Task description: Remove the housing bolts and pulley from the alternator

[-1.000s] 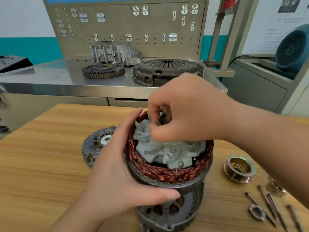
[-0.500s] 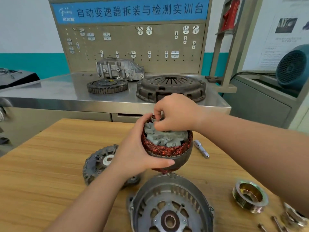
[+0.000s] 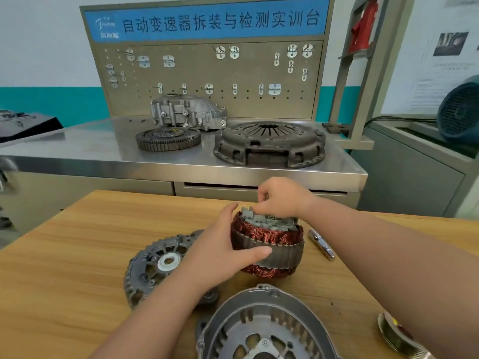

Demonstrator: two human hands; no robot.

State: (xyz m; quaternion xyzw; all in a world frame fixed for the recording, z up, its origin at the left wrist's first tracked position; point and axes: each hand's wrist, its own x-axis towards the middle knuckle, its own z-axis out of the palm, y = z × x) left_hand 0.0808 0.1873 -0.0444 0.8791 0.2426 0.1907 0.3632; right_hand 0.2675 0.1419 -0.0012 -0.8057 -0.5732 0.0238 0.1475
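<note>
Left of centre, a dark finned end cover point(image 3: 160, 265) lies flat on the wooden table point(image 3: 64, 255), set aside from the work. Your left hand point(image 3: 223, 255) grasps the stator point(image 3: 272, 247), thumb across its steel band and fingers behind the copper windings, evidently to steady it. The stator sits tilted; whether it rests on the table cannot be determined. Nearest you, the grey housing half point(image 3: 259, 320) lies open side up, parted from the stator, so the housing bolts are judged already out. None are in view. Your right hand point(image 3: 282, 200) is curled down over the grey claw-pole rotor point(image 3: 267, 220) inside the stator and pinches its top, apparently to draw it out. Just right of the stator lies a short chrome tool point(image 3: 322, 244), within reach. The pulley point(image 3: 394, 338) lies near right, off the alternator and partly hidden by your forearm. On the far pegboard, a blue banner point(image 3: 220, 22) reads 自动变速器拆装与检测实训台. The small logo at its left is illegible.
</note>
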